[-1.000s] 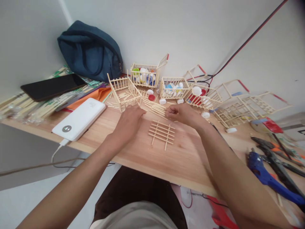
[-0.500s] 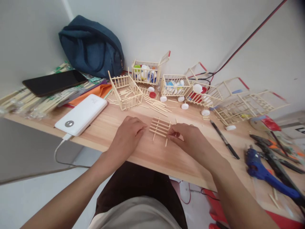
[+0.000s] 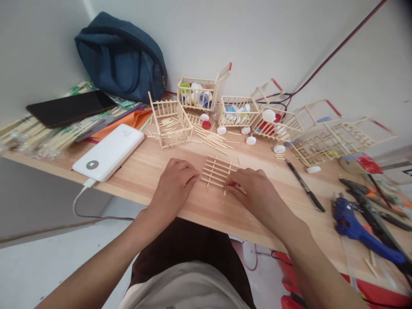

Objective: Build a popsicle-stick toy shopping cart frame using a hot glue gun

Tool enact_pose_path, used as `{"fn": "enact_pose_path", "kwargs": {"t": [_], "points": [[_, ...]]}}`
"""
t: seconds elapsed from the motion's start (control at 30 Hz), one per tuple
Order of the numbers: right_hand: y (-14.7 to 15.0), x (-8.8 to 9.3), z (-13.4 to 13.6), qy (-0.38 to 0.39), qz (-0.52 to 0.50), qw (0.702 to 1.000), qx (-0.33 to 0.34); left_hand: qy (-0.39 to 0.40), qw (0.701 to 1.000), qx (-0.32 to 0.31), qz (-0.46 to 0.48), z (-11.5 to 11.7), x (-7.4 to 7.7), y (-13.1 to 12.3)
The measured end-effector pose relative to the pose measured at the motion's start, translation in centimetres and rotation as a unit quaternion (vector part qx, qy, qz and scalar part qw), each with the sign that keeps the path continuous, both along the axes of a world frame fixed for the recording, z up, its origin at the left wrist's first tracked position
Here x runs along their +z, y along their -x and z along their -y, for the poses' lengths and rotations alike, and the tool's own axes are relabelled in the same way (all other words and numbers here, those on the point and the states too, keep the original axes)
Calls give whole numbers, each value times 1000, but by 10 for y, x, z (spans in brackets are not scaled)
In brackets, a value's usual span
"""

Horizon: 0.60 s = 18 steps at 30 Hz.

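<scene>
A small grid of thin wooden sticks (image 3: 215,170) lies flat on the table between my hands; several crossbars rest over two longer sticks. At its left edge, my left hand (image 3: 178,178) has thumb and forefinger pressed together at the ends of the crossbars. My right hand (image 3: 249,182) pinches the grid's near right corner, and its fingers cover the crossbar ends there. A short loose stick (image 3: 239,161) lies just beyond the right hand. Farther back stands a partly built stick basket (image 3: 175,139) with more loose sticks (image 3: 209,139) beside it.
Stick carts with bottle-cap wheels line the wall, one cart (image 3: 196,94) holding caps. A white power bank (image 3: 109,152), a phone (image 3: 71,108) and a blue bag (image 3: 122,60) are left. To the right lie a pen (image 3: 304,184), a blue glue gun (image 3: 360,231) and pliers (image 3: 370,195).
My left hand has closed its fingertips and come up to the grid's left edge. The lowest crossbar now sits closer to the near ends of the two long sticks. The view has shifted slightly.
</scene>
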State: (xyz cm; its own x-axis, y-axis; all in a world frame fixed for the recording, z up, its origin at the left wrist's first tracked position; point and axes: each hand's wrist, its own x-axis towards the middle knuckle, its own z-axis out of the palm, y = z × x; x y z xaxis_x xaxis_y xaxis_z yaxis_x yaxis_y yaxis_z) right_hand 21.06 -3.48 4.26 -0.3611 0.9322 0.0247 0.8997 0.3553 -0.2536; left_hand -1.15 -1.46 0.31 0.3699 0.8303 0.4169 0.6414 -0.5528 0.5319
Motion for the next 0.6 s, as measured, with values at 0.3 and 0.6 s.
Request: {"fn": "enact_pose_path", "kwargs": {"t": [0.3, 0.6], "points": [[-32, 18, 23, -92, -98, 986, -99, -4, 1000, 9, 5, 2, 2, 2], [-31, -16, 47, -67, -120, 982, -131, 0, 1000, -15, -10, 2, 4, -1]]}}
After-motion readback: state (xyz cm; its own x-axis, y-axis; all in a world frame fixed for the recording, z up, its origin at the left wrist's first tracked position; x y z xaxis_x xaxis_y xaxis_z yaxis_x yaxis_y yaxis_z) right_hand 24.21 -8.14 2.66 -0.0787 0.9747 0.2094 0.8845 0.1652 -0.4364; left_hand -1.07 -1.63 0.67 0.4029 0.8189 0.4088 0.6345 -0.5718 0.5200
